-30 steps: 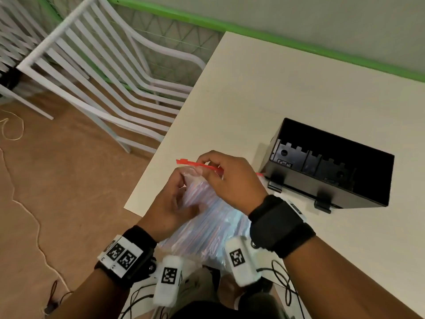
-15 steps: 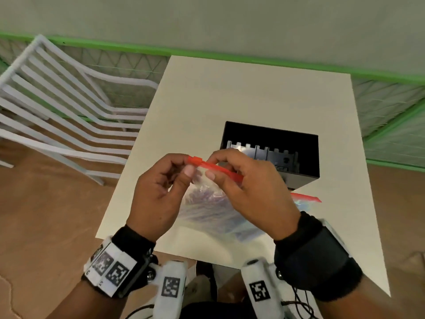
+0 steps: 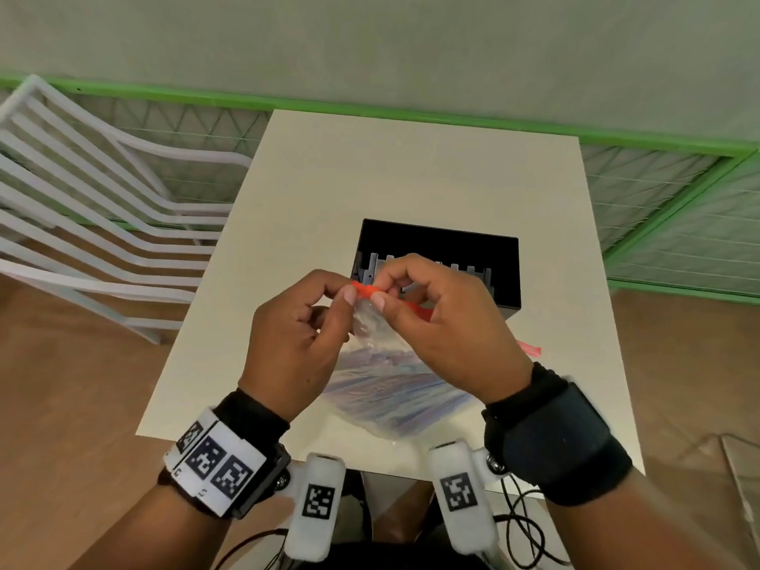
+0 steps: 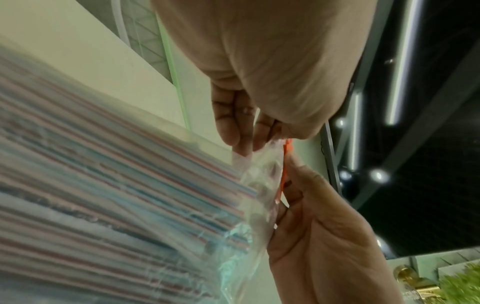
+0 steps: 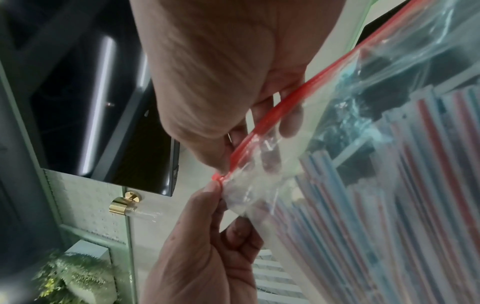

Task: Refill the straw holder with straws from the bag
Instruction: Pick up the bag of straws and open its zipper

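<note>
A clear zip bag (image 3: 390, 388) full of striped straws hangs tilted over the near part of the white table (image 3: 411, 178). Both hands hold it by its red zip strip (image 3: 366, 289). My left hand (image 3: 347, 292) pinches the strip's left end, and my right hand (image 3: 382, 292) pinches the strip right beside it. In the right wrist view the red zip strip (image 5: 285, 102) runs under my right thumb, with the fingers behind the bag (image 5: 389, 164). I cannot tell whether the seal has parted. The black straw holder (image 3: 473, 248) stands open-topped just behind the hands.
A white slatted chair (image 3: 94, 207) stands left of the table. A green-framed mesh fence (image 3: 678, 207) runs behind and to the right. Black cables (image 3: 522, 528) hang near my right wrist at the table's near edge.
My view has swung right to centre on the table and holder. Both hands have lifted the bag's top off the table and still pinch the zip's left end.
</note>
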`<state>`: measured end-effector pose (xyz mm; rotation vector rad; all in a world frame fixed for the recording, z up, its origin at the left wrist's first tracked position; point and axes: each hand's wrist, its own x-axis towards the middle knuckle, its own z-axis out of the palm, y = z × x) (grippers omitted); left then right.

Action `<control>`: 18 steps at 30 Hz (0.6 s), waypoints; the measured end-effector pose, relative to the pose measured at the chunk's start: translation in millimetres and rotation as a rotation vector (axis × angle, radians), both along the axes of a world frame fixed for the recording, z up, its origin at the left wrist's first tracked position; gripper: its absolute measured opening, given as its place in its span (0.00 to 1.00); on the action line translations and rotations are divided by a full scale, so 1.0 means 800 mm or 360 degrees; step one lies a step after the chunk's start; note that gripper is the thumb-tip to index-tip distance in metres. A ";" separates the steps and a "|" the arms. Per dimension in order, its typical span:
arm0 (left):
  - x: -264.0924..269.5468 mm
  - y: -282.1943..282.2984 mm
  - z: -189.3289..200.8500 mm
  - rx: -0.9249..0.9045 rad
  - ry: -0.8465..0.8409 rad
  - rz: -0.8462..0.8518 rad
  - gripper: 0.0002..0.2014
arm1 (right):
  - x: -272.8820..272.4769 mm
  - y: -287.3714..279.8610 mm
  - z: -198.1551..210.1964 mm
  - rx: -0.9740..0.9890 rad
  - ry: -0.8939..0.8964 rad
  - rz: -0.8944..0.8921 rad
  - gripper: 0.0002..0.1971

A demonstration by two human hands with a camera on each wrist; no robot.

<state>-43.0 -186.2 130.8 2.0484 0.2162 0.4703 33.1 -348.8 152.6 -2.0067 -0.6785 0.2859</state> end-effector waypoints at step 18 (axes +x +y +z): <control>-0.014 0.090 -0.081 -0.0822 0.0502 -0.0224 0.47 | 0.001 -0.132 -0.103 0.0171 0.0581 -0.0255 0.02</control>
